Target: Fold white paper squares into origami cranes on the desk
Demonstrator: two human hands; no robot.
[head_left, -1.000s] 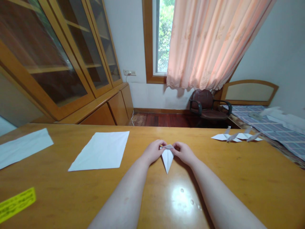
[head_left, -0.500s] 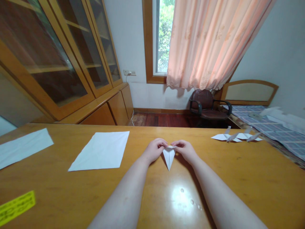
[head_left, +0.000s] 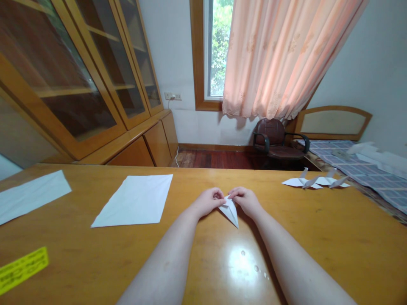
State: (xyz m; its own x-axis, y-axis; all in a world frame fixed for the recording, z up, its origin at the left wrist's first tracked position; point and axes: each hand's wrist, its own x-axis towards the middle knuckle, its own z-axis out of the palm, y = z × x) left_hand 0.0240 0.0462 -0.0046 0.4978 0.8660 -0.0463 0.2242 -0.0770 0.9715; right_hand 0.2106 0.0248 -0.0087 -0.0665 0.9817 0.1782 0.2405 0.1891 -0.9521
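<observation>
A small piece of folded white paper [head_left: 230, 213], kite-shaped, lies between my two hands on the wooden table, its long point toward me and tilted to the right. My left hand [head_left: 211, 200] pinches its upper left side, thumb across the top of the fold. With fingers closed at its upper right edge, my right hand [head_left: 246, 199] holds the other side. The fingertips hide part of the paper's top. Away to the right stand folded paper cranes [head_left: 307, 182], their wings spread.
A flat white paper sheet [head_left: 136, 201] lies left of my hands, and another sheet [head_left: 34, 195] is farther left. Near the front left is a yellow label [head_left: 23, 271] with dark writing. Beyond the table [head_left: 203, 178] stand a glass-doored cabinet, an office chair [head_left: 273, 135] and a bed.
The folded paper has turned, so its lower point has swung to the right. My left thumb has moved down onto the fold; my right hand has hardly moved.
</observation>
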